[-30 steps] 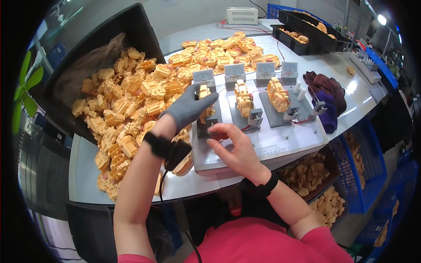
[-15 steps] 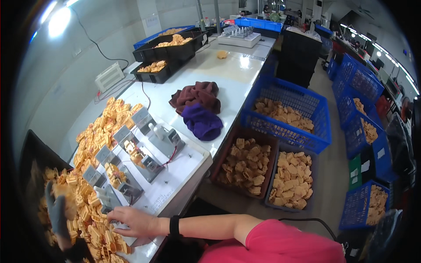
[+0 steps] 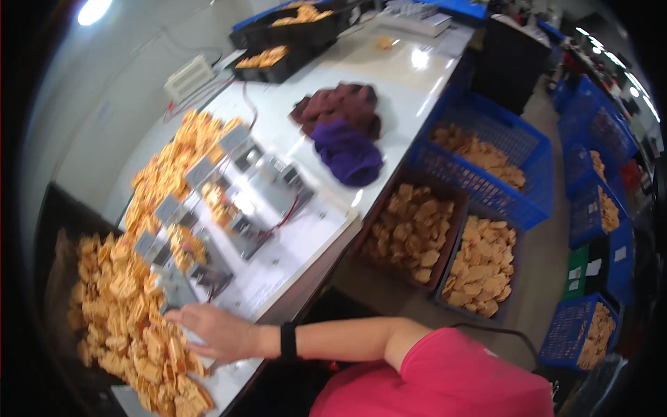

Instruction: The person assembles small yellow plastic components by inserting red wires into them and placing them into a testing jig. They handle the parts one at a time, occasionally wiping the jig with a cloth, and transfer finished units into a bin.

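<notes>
My right hand point(image 3: 217, 332) rests at the near end of a white board point(image 3: 295, 254), fingers bent in beside the nearest grey fixture point(image 3: 175, 286). What lies under the fingers is hidden. Several such grey fixtures stand in a row on the board. Orange-yellow plastic parts sit in two of them: one plastic part point(image 3: 186, 247) close to my hand, a second plastic part point(image 3: 218, 203) farther along. A large heap of the same loose parts point(image 3: 121, 299) spreads along the left side, up to my fingertips. My left hand is out of the picture.
A brown cloth point(image 3: 340, 108) and a purple cloth point(image 3: 346, 154) lie on the white table point(image 3: 410, 90). Black bins point(image 3: 306, 52) with parts stand at the back. Filled crates, a brown crate point(image 3: 455, 233) and a blue crate point(image 3: 531, 149) among them, stand right of the table.
The gloved left hand, with a blurred orange-yellow part at it, has left the picture at the left. The whole view has shifted and tilted. My right hand stays by the nearest fixture.
</notes>
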The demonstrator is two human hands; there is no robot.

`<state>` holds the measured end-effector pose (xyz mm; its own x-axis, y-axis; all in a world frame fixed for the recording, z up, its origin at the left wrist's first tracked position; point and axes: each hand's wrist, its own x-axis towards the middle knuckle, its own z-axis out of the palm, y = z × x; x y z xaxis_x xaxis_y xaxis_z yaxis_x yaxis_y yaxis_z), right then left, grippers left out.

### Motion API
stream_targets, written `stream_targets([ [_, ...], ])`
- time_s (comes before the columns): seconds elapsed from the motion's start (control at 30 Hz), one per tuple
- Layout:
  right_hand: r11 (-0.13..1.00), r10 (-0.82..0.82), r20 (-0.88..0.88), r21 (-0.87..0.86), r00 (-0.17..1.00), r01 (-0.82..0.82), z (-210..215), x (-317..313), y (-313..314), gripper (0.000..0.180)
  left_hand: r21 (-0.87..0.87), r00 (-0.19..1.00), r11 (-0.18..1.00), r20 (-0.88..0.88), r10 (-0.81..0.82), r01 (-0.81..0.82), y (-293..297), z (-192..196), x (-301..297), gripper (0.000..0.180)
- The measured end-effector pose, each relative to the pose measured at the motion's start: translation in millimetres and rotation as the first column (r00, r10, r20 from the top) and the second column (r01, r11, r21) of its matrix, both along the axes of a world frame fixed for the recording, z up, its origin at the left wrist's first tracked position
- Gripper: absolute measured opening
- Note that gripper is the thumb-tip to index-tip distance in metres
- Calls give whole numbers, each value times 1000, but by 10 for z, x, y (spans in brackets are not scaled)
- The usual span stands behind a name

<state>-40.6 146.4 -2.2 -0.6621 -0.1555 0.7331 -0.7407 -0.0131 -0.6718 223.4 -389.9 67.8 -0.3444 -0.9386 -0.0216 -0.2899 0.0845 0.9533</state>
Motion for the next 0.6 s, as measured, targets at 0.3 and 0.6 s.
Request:
stream_targets([
  [0.3,963,-141,-32,228,989,145,244,131,417,58,-86,964,960,38,-264,266,980,420,-1053,58],
  [0.6,722,-336,-129,601,933,343,241,126,1110,11,-656,514,310,139,-847,688,4185,-506,-2161,49],
])
